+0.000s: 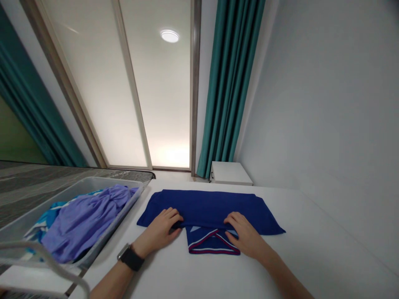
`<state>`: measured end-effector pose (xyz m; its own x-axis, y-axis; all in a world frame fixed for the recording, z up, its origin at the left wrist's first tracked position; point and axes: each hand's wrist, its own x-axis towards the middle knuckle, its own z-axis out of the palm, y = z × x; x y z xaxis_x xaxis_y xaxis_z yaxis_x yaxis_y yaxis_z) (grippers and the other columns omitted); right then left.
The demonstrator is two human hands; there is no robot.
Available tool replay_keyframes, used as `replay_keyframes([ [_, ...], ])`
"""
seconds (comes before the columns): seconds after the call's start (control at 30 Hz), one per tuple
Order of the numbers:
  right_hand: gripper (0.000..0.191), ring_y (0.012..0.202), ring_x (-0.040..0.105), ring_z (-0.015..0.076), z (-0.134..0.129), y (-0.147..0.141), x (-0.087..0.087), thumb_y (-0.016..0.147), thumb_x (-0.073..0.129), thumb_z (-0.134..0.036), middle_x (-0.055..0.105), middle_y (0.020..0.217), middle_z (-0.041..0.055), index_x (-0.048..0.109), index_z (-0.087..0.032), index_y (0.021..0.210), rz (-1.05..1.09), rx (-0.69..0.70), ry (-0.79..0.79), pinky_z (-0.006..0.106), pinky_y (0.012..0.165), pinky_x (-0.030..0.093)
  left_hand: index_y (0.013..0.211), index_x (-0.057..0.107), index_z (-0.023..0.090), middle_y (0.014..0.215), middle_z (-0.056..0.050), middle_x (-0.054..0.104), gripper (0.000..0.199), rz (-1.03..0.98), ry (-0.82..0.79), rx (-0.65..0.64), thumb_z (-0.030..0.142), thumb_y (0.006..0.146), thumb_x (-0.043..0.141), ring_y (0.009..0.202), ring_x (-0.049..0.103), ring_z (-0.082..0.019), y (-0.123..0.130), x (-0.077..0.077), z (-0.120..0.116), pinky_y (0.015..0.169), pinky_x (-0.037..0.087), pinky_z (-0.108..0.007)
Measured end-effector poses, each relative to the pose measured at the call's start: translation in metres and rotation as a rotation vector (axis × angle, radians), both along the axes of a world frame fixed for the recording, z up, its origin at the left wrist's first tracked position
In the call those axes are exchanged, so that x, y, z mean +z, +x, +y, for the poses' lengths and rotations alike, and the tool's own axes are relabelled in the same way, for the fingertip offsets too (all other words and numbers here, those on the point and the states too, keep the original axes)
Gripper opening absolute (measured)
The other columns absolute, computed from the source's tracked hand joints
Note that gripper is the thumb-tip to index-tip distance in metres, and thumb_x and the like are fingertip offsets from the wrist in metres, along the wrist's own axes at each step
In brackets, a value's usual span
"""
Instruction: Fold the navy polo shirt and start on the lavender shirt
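Observation:
A dark blue shirt [215, 205] lies folded flat across the white table. Its striped collar [214, 245], edged in red and white, sticks out below the fold toward me. My left hand [163, 228], with a dark watch band on the wrist, grips the near folded edge just left of the collar. The fingers curl over the cloth and the thumb sits below it. On the other side, my right hand [241, 232] holds the same edge, its thumb by the collar's right part. The fabric under both sets of fingertips is partly hidden.
A translucent plastic bin [124, 216] with a purple garment [90, 220] and a blue-and-white one [54, 216] stands at the left. A curved pale bar [46, 253] crosses the lower left corner. Beyond the table's far edge is a white cabinet [230, 172]; a wall borders the right.

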<state>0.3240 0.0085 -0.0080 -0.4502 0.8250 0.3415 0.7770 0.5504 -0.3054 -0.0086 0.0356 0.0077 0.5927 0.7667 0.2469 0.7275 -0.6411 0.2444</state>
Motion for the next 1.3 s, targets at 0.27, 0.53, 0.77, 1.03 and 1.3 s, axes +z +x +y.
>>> replay_keyframes([
  [0.27, 0.016, 0.085, 0.053, 0.0217, 0.003, -0.004, -0.001, 0.088, 0.044, -0.009, 0.058, 0.089, 0.0049, 0.054, -0.022, 0.090, -0.084, -0.031, 0.127, 0.037, 0.077, 0.044, 0.093, 0.060, 0.022, 0.096, -0.004, 0.063, 0.009, -0.031, -0.014, 0.031, 0.022, 0.090, 0.052, 0.091, 0.057, -0.021, 0.000, -0.004, 0.005, 0.085, 0.043, -0.036],
  [0.53, 0.019, 0.087, 0.053, 0.0208, -0.003, -0.011, 0.003, 0.082, 0.045, -0.004, 0.057, 0.091, 0.0042, 0.051, -0.022, 0.085, -0.125, -0.008, 0.061, 0.036, 0.080, 0.045, 0.089, 0.057, 0.022, 0.093, -0.003, 0.062, 0.009, 0.028, 0.032, 0.097, 0.016, 0.088, 0.050, 0.089, 0.056, -0.022, 0.009, -0.006, 0.005, 0.076, 0.040, -0.034],
  [0.77, 0.012, 0.089, 0.054, 0.0203, -0.003, -0.010, 0.008, 0.088, 0.050, -0.011, 0.057, 0.093, 0.0032, 0.052, -0.022, 0.084, -0.069, -0.002, -0.028, 0.040, 0.089, 0.045, 0.089, 0.058, 0.022, 0.095, -0.003, 0.061, 0.009, 0.005, -0.017, 0.034, 0.023, 0.090, 0.050, 0.091, 0.055, -0.021, 0.005, 0.002, 0.001, 0.084, 0.041, -0.036],
  [1.03, 0.023, 0.098, 0.056, 0.0213, 0.001, -0.006, -0.001, 0.093, 0.042, -0.015, 0.061, 0.101, 0.0060, 0.060, -0.023, 0.106, 0.030, -0.005, -0.026, 0.040, 0.092, 0.046, 0.086, 0.062, 0.021, 0.090, -0.005, 0.063, 0.025, -0.067, -0.048, 0.008, 0.027, 0.097, 0.041, 0.086, 0.056, -0.019, 0.001, 0.007, 0.002, 0.084, 0.044, -0.035],
  [1.3, 0.030, 0.099, 0.056, 0.0224, 0.003, -0.001, -0.007, 0.095, 0.039, -0.016, 0.060, 0.103, 0.0071, 0.060, -0.024, 0.115, 0.056, -0.010, -0.018, 0.041, 0.090, 0.048, 0.096, 0.063, 0.023, 0.092, -0.004, 0.067, 0.023, -0.045, 0.056, 0.137, 0.020, 0.095, 0.041, 0.087, 0.060, -0.021, -0.006, -0.003, 0.010, 0.077, 0.044, -0.035],
])
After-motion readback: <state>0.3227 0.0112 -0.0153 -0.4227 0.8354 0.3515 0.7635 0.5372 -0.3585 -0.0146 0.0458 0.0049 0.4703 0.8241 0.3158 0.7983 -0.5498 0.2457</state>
